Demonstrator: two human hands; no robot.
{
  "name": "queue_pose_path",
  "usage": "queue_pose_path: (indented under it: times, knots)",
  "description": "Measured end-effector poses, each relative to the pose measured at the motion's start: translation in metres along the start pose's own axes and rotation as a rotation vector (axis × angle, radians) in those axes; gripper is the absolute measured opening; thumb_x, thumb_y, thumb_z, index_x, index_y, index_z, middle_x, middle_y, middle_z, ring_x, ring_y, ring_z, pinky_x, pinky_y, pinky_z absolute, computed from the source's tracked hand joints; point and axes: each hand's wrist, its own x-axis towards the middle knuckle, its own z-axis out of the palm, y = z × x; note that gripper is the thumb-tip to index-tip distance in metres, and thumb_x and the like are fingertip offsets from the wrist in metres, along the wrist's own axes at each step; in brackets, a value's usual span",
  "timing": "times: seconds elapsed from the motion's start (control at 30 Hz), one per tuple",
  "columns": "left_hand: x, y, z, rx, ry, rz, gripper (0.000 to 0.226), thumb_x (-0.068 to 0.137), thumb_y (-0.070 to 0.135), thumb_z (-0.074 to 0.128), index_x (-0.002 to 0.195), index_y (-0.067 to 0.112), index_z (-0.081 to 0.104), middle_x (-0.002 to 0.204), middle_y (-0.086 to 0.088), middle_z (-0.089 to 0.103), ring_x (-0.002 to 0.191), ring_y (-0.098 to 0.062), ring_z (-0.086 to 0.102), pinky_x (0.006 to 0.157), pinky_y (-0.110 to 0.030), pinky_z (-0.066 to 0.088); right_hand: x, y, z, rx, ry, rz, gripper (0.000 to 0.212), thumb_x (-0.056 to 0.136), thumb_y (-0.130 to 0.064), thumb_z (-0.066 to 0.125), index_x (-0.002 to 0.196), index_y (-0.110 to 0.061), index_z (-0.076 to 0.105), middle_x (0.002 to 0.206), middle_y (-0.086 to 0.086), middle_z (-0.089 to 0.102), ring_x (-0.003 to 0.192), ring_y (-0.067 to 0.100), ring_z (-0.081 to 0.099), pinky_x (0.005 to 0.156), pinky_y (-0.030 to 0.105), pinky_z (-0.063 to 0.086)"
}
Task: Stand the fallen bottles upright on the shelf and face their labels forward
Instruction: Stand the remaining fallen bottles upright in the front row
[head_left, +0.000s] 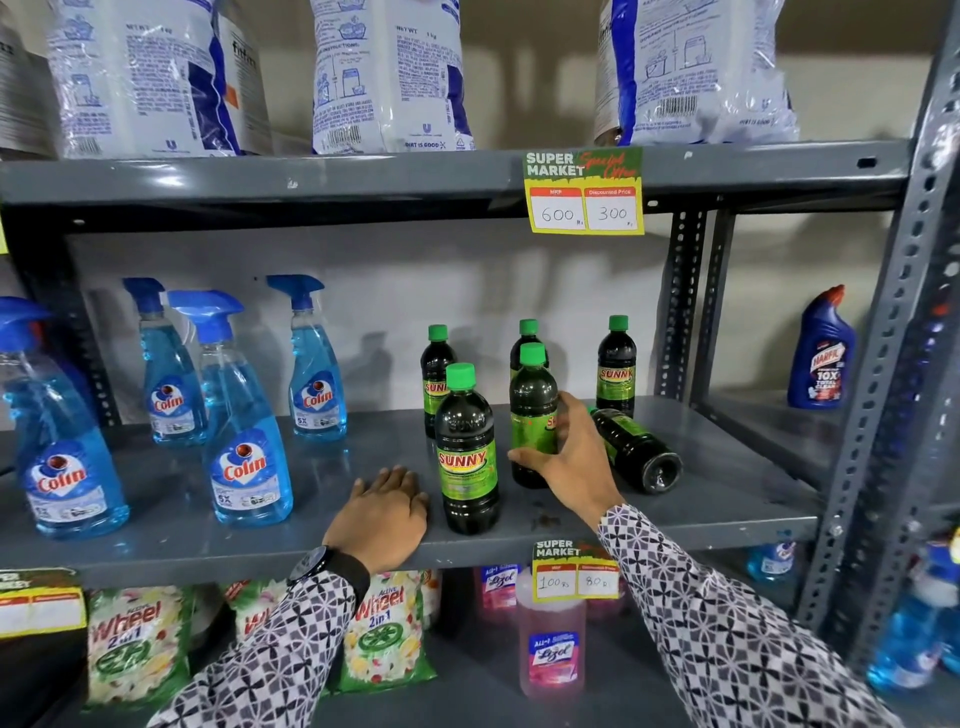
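Note:
Several dark Sunny bottles with green caps stand on the grey middle shelf (218, 540). The front bottle (466, 457) is upright with its label facing me. My right hand (569, 457) grips a second upright bottle (531, 410) whose label is turned to the right. Just right of that hand, one Sunny bottle (636, 449) lies on its side, base towards me. Three more stand behind: back left (435, 374), back middle (527, 338) and back right (616, 364). My left hand (382, 514) rests flat on the shelf, left of the front bottle.
Blue Colin spray bottles (244, 447) fill the shelf's left half. A Harpic bottle (821, 353) stands on the neighbouring shelf at right. Detergent bags (389, 78) sit on the shelf above. Wheel packets (384, 634) and a pink Lizol bottle (551, 644) are below. A steel upright (893, 332) is at right.

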Motion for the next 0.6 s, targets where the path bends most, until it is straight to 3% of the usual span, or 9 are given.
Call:
queue_pose_path:
  times: [0.1, 0.23, 0.4, 0.6]
  knots:
    - [-0.0011, 0.0005, -0.0019, -0.013, -0.001, -0.003, 0.058, 0.108, 0.038, 0.021, 0.159, 0.011, 0.025, 0.17, -0.009, 0.021, 0.159, -0.025, 0.017, 0.128, -0.048, 0.012, 0.0034, 0.0038, 0.0018, 0.006, 0.023, -0.003, 0.114, 0.054, -0.063, 0.092, 0.15, -0.036, 0.038, 0.139, -0.007, 0.053, 0.13, 0.018, 0.059, 0.112, 0.047, 0.051]
    - [0.0009, 0.001, -0.0018, 0.018, -0.007, 0.0, 0.058, 0.108, 0.037, 0.021, 0.159, 0.011, 0.025, 0.17, -0.01, 0.021, 0.159, -0.026, 0.018, 0.127, -0.049, 0.013, 0.0044, 0.0077, 0.0016, 0.035, -0.032, -0.025, 0.096, 0.07, -0.039, 0.088, 0.152, -0.034, 0.037, 0.14, -0.004, 0.062, 0.127, 0.016, 0.064, 0.112, 0.049, 0.051]
    - [0.0008, 0.0003, -0.0016, 0.003, -0.016, -0.01, 0.059, 0.108, 0.037, 0.021, 0.16, 0.01, 0.024, 0.171, -0.009, 0.02, 0.159, -0.025, 0.017, 0.128, -0.049, 0.012, 0.0045, 0.0075, 0.0012, -0.011, 0.026, -0.025, 0.11, 0.056, -0.061, 0.094, 0.148, -0.03, 0.042, 0.138, -0.003, 0.058, 0.127, 0.018, 0.06, 0.109, 0.043, 0.052]
    - [-0.0003, 0.0009, -0.0048, -0.011, -0.025, -0.01, 0.059, 0.108, 0.038, 0.02, 0.16, 0.011, 0.024, 0.171, -0.01, 0.02, 0.159, -0.026, 0.017, 0.128, -0.048, 0.012, 0.0039, 0.0038, -0.0042, 0.089, -0.08, 0.067, 0.077, 0.074, -0.026, 0.094, 0.14, -0.026, 0.054, 0.127, -0.005, 0.073, 0.117, 0.013, 0.07, 0.109, 0.045, 0.054]
